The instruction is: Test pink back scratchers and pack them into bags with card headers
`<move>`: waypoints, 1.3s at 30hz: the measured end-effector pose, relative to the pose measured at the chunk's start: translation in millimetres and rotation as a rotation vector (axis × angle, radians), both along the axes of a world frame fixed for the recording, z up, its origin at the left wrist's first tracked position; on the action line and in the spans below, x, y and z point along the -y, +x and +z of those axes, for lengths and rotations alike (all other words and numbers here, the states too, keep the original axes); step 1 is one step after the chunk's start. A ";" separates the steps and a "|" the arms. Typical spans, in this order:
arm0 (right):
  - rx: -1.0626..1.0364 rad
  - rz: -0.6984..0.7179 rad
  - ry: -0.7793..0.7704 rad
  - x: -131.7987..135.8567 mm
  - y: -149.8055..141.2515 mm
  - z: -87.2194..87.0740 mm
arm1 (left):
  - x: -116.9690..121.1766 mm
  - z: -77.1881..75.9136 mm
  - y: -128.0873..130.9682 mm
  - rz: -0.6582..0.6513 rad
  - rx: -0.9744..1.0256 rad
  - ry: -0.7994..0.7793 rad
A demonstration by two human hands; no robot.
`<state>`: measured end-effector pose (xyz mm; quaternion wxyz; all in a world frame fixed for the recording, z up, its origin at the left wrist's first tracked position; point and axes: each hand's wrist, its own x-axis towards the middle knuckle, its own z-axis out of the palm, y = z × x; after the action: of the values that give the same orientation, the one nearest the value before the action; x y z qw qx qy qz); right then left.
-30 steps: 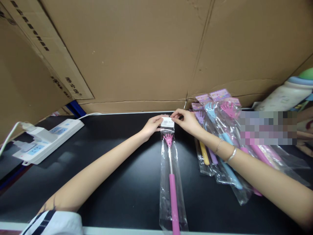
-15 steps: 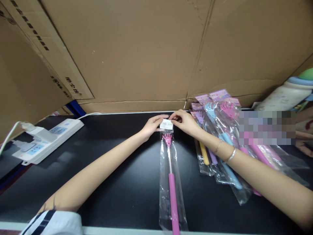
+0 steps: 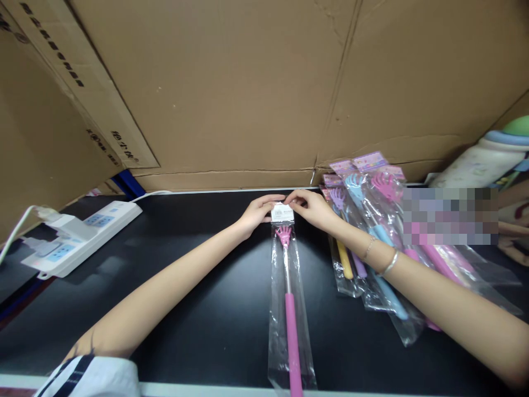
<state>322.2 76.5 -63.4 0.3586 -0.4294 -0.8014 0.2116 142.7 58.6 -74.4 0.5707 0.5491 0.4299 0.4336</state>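
A pink back scratcher lies lengthwise in a clear plastic bag in front of me, its small hand-shaped head toward the back. Across the top of the bag is a white printed label card. My left hand grips the card's left edge between thumb and fingers. At the upper right corner of the card, the thumb and forefinger of my right hand are pinched together on it. Fingertips partly hide the card's top edge.
Several bagged back scratchers in pink, blue, purple and yellow overlap at the right, partly under my right forearm. A white power strip with plugs sits left. Cardboard walls the back. A pale bottle and another person's hand are far right.
The white card has tipped to face me more fully and sits slightly lower. My right fingers have shifted a little left and down along its top corner. My left hand has barely moved.
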 end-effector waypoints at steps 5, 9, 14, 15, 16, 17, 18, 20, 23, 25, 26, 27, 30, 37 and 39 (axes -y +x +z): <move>-0.006 0.030 -0.052 2.4 -0.2 -2.1 | 0.8 0.8 0.1 0.001 0.006 -0.005; 0.003 0.030 -0.071 3.7 -0.4 -3.5 | 1.1 1.1 0.5 0.000 0.016 -0.003; 0.001 0.036 -0.096 2.3 0.0 -4.4 | 1.1 1.2 0.9 -0.006 0.013 0.001; 0.000 0.036 -0.100 2.0 0.1 -4.5 | 1.2 1.5 1.0 -0.006 0.011 0.001; -0.002 0.036 -0.104 1.9 0.2 -4.5 | 1.3 1.8 1.1 -0.006 0.009 0.001; -0.005 0.036 -0.107 1.9 0.2 -4.5 | 1.5 2.0 1.1 -0.006 0.007 0.002; -0.009 0.037 -0.110 2.0 0.1 -4.5 | 1.6 2.2 1.1 -0.007 0.007 0.002; -0.022 0.038 -0.117 2.3 0.0 -4.9 | 1.7 2.2 0.9 -0.008 0.008 0.002; -0.062 0.030 -0.129 2.5 -0.4 -5.9 | 1.4 1.1 0.3 -0.005 0.024 -0.004; -0.100 0.013 -0.137 2.7 -0.4 -6.4 | 1.2 0.2 0.0 -0.001 0.034 -0.005; -0.118 0.005 -0.142 2.7 -0.3 -6.5 | 1.1 -0.1 -0.1 0.000 0.036 -0.005; -0.133 -0.001 -0.147 2.7 -0.1 -6.4 | 1.2 -0.3 -0.2 -0.001 0.037 -0.004; -0.164 -0.003 -0.173 1.9 1.1 -6.5 | 1.6 -0.2 -0.2 -0.008 0.039 -0.002; -0.179 0.044 -0.264 -2.7 2.8 -8.5 | 0.6 0.1 -0.7 -0.031 0.014 0.007; -0.176 0.067 -0.280 -2.7 2.1 -8.3 | -0.6 -0.9 -1.2 -0.038 0.018 0.005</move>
<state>324.4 79.2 -71.7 0.3567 -0.4280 -0.7435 0.3698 141.6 59.2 -75.3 0.5813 0.5547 0.4132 0.4285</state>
